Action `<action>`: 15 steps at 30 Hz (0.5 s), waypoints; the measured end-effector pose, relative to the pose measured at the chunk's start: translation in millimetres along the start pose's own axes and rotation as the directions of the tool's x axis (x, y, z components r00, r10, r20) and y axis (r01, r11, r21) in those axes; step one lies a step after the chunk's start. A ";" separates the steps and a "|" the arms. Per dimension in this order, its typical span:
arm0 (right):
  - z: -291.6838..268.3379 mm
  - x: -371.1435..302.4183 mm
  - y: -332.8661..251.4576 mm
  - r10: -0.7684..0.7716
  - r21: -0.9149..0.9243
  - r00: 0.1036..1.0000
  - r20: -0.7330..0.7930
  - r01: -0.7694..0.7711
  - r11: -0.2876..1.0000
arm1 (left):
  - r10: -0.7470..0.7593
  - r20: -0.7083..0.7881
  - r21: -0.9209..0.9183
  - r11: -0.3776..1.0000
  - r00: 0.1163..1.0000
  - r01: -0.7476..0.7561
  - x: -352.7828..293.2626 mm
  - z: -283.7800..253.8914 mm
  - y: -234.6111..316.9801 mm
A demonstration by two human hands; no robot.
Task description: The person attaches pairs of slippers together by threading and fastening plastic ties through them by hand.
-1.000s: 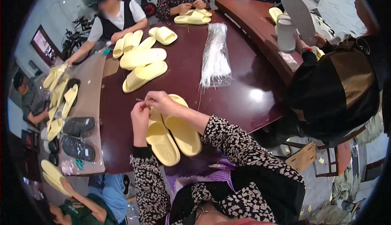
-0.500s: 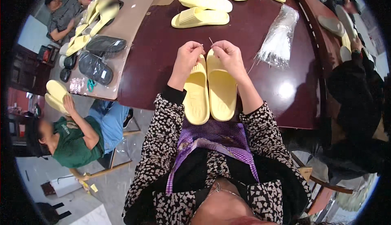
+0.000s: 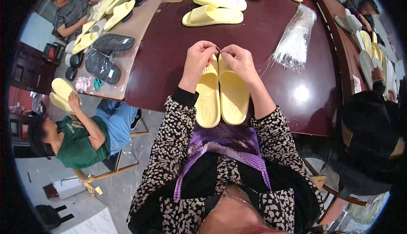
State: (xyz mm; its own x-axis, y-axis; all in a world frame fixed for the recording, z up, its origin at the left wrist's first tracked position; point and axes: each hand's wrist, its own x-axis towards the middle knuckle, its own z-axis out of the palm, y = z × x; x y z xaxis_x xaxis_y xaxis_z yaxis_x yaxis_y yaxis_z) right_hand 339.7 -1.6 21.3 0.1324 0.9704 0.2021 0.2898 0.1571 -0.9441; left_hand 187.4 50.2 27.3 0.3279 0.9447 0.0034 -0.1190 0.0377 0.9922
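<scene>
A pair of pale yellow slippers, the left slipper (image 3: 208, 107) and the right slipper (image 3: 234, 100), lies side by side at the near table edge, toes pointing away from me. Over their toe ends, my left hand (image 3: 197, 64) and my right hand (image 3: 241, 64) almost meet. Both are closed in fingertip pinches on a thin tie (image 3: 218, 47), a short dark-looking piece of which shows between them. My hands partly cover the slippers' straps. Whether the tie passes through both slippers is hidden.
On the dark red table (image 3: 169, 73), a clear bag of thin white ties (image 3: 294, 39) lies to the right. More yellow slippers (image 3: 212, 15) sit at the far side. Wrapped black slippers (image 3: 101, 66) and teal scissors (image 3: 98, 84) are left. Co-workers handle slippers on both sides.
My hands have come closer together, bringing the tie's ends from apart to nearly touching. The whole view has shifted slightly. At the right, a co-worker's hand is now at a row of slippers.
</scene>
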 end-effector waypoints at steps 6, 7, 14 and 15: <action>0.7 -1.1 -3.0 -0.050 -0.070 0.999 0.004 0.050 0.996 | 0.016 -0.098 -0.018 1.000 0.995 -0.018 -2.4 2.8 -2.2; 1.1 -0.7 -2.3 -0.062 -0.073 0.998 0.008 0.062 0.995 | 0.027 -0.125 -0.027 0.999 0.992 -0.030 -2.9 4.3 -2.4; 1.1 -0.3 -2.2 -0.096 -0.104 0.995 0.010 0.096 0.990 | 0.224 -0.188 0.157 0.968 0.956 -0.196 -4.4 10.1 -9.2; 1.3 -0.7 -3.3 -0.106 -0.117 0.994 0.010 0.107 0.987 | 0.264 -0.195 0.195 0.954 0.945 -0.226 -4.2 9.4 -10.7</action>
State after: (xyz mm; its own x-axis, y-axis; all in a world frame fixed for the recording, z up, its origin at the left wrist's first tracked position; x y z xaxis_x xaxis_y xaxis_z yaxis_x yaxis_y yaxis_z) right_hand 337.4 -2.5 23.9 0.0912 0.9500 0.2986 0.4110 0.2372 -0.8803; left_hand 196.1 42.8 17.8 0.0952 0.9659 0.2408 -0.0052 -0.2414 0.9704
